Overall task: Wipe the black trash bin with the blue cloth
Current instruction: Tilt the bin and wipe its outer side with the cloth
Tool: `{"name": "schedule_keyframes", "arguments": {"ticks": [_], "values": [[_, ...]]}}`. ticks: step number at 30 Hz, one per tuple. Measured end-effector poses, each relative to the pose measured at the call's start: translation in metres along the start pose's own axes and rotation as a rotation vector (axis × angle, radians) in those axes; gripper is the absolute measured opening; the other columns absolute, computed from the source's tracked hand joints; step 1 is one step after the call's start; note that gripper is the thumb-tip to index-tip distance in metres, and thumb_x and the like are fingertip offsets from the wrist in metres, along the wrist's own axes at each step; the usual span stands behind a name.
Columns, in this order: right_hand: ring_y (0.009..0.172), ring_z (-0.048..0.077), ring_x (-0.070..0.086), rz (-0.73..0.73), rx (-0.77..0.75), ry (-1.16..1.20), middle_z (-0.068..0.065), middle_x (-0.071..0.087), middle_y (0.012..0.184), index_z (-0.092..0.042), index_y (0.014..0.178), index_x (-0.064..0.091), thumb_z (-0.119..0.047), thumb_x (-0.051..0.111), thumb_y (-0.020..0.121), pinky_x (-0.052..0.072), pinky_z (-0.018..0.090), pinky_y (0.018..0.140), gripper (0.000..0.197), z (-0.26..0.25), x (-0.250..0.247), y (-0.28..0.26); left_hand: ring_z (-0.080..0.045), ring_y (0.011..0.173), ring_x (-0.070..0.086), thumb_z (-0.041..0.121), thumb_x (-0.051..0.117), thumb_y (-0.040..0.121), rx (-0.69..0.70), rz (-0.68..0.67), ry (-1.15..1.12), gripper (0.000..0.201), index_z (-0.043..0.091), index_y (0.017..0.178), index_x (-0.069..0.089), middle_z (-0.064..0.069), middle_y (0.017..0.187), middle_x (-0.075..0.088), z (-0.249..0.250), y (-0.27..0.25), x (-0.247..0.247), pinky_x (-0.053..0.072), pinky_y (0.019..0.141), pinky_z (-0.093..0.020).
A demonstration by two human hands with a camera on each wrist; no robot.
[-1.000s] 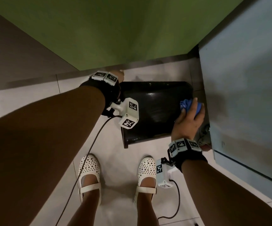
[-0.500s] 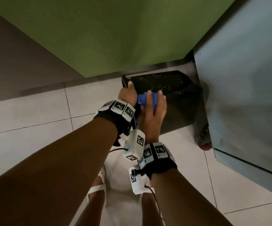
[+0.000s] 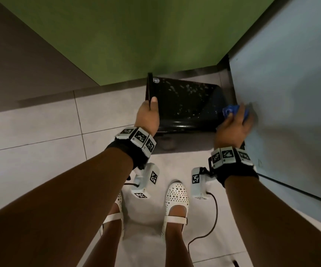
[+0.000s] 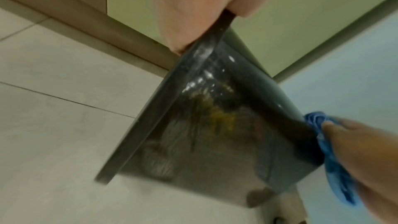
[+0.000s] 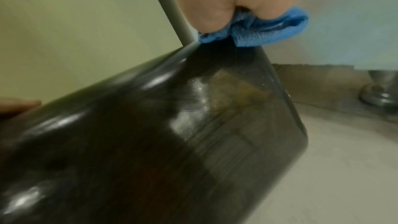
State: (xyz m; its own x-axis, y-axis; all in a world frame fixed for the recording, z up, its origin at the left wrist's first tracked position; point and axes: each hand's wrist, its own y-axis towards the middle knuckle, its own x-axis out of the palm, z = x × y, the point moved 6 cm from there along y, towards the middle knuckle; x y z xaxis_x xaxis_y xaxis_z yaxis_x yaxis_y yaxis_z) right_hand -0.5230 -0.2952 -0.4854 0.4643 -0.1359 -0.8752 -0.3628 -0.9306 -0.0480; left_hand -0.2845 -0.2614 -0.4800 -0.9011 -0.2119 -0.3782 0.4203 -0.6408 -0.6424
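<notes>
Both my hands are on the black trash bin (image 3: 182,105): left hand (image 3: 148,116) grips its left rim, while right hand (image 3: 233,126), fingers curled around the blue cloth (image 3: 231,110), has swept across to its right edge, so wiping continues.

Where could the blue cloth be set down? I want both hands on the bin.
Bare floor tiles lie left of the black trash bin, along the dark baseboard. It is crowded on the right: the blue cloth is squeezed between bin and pale blue panel.
</notes>
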Motion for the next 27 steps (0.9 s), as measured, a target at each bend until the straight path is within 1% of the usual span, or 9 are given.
{"name": "schedule_keyframes", "arguments": {"ticks": [5, 9, 11, 13, 14, 17, 21, 23, 27], "values": [[0.136, 0.039, 0.022, -0.091, -0.098, 0.04, 0.024, 0.023, 0.147, -0.014, 0.141, 0.031, -0.022, 0.033, 0.095, 0.022, 0.047, 0.112, 0.047, -0.031, 0.02, -0.053, -0.015, 0.095, 0.047, 0.032, 0.026, 0.101, 0.047, -0.003, -0.011, 0.042, 0.002, 0.119, 0.05, -0.003, 0.102, 0.051, -0.013, -0.008, -0.006, 0.034, 0.083, -0.021], [0.133, 0.037, 0.029, -0.209, -0.288, 0.041, 0.023, 0.031, 0.143, -0.013, 0.138, 0.037, -0.029, 0.026, 0.093, 0.022, 0.04, 0.108, 0.05, -0.055, 0.035, -0.097, -0.016, 0.094, 0.05, 0.032, 0.027, 0.1, 0.056, 0.005, 0.011, 0.041, 0.004, 0.115, 0.053, -0.004, 0.101, 0.055, -0.024, -0.011, -0.008, 0.039, 0.08, -0.021], [0.137, 0.026, 0.023, -0.217, -0.211, 0.124, 0.016, 0.026, 0.148, -0.018, 0.14, 0.035, -0.027, 0.03, 0.094, 0.011, 0.02, 0.111, 0.046, -0.038, 0.035, -0.086, -0.018, 0.091, 0.052, 0.033, 0.027, 0.1, 0.049, 0.007, 0.003, 0.039, 0.006, 0.112, 0.054, -0.001, 0.096, 0.054, -0.032, -0.014, -0.008, 0.046, 0.077, -0.029], [0.135, 0.013, 0.02, -0.201, -0.009, 0.202, 0.007, 0.021, 0.151, -0.023, 0.142, 0.03, -0.025, 0.037, 0.097, 0.006, 0.0, 0.103, 0.046, -0.007, 0.035, -0.062, -0.018, 0.091, 0.053, 0.033, 0.029, 0.1, 0.008, 0.011, -0.049, 0.038, 0.008, 0.112, 0.055, 0.0, 0.096, 0.055, -0.044, -0.018, -0.008, 0.048, 0.081, -0.032], [0.135, 0.013, 0.02, -0.198, 0.089, 0.217, 0.008, 0.019, 0.152, -0.023, 0.143, 0.027, -0.024, 0.038, 0.097, 0.011, 0.004, 0.106, 0.047, 0.007, 0.034, -0.051, -0.019, 0.093, 0.053, 0.032, 0.03, 0.1, -0.015, 0.011, -0.084, 0.038, 0.007, 0.114, 0.055, -0.001, 0.098, 0.056, -0.05, -0.02, -0.007, 0.046, 0.083, -0.029], [0.139, 0.027, 0.018, -0.242, 0.185, 0.111, 0.014, 0.011, 0.152, -0.025, 0.146, 0.016, -0.025, 0.034, 0.099, 0.024, 0.039, 0.115, 0.05, 0.022, 0.031, -0.036, -0.022, 0.099, 0.052, 0.03, 0.03, 0.1, -0.126, -0.004, -0.168, 0.038, 0.007, 0.117, 0.054, -0.004, 0.102, 0.054, -0.063, -0.024, -0.002, 0.044, 0.088, -0.028], [0.14, 0.03, 0.018, -0.238, 0.126, 0.109, 0.015, 0.01, 0.152, -0.025, 0.146, 0.015, -0.025, 0.033, 0.099, 0.027, 0.043, 0.113, 0.051, 0.025, 0.03, -0.04, -0.035, 0.097, 0.056, 0.022, 0.034, 0.092, -0.29, -0.091, -0.317, 0.019, 0.018, 0.091, 0.053, -0.01, 0.096, 0.059, -0.059, -0.02, 0.0, 0.049, 0.082, -0.04], [0.14, 0.03, 0.017, -0.217, 0.115, 0.112, 0.016, 0.011, 0.152, -0.024, 0.146, 0.015, -0.023, 0.034, 0.099, 0.025, 0.043, 0.114, 0.051, 0.026, 0.031, -0.041, -0.041, 0.105, 0.057, 0.017, 0.038, 0.09, -0.227, -0.119, -0.388, 0.019, 0.018, 0.097, 0.055, -0.013, 0.103, 0.061, -0.046, -0.013, 0.001, 0.05, 0.089, -0.048], [0.14, 0.03, 0.015, -0.159, 0.076, 0.117, 0.016, 0.01, 0.152, -0.023, 0.146, 0.016, -0.022, 0.036, 0.098, 0.022, 0.044, 0.115, 0.052, 0.022, 0.031, -0.049, -0.02, 0.093, 0.054, 0.052, 0.03, 0.095, -0.18, -0.083, -0.223, 0.05, 0.017, 0.117, 0.056, 0.0, 0.101, 0.057, -0.04, -0.006, -0.002, 0.043, 0.087, -0.031]]}}
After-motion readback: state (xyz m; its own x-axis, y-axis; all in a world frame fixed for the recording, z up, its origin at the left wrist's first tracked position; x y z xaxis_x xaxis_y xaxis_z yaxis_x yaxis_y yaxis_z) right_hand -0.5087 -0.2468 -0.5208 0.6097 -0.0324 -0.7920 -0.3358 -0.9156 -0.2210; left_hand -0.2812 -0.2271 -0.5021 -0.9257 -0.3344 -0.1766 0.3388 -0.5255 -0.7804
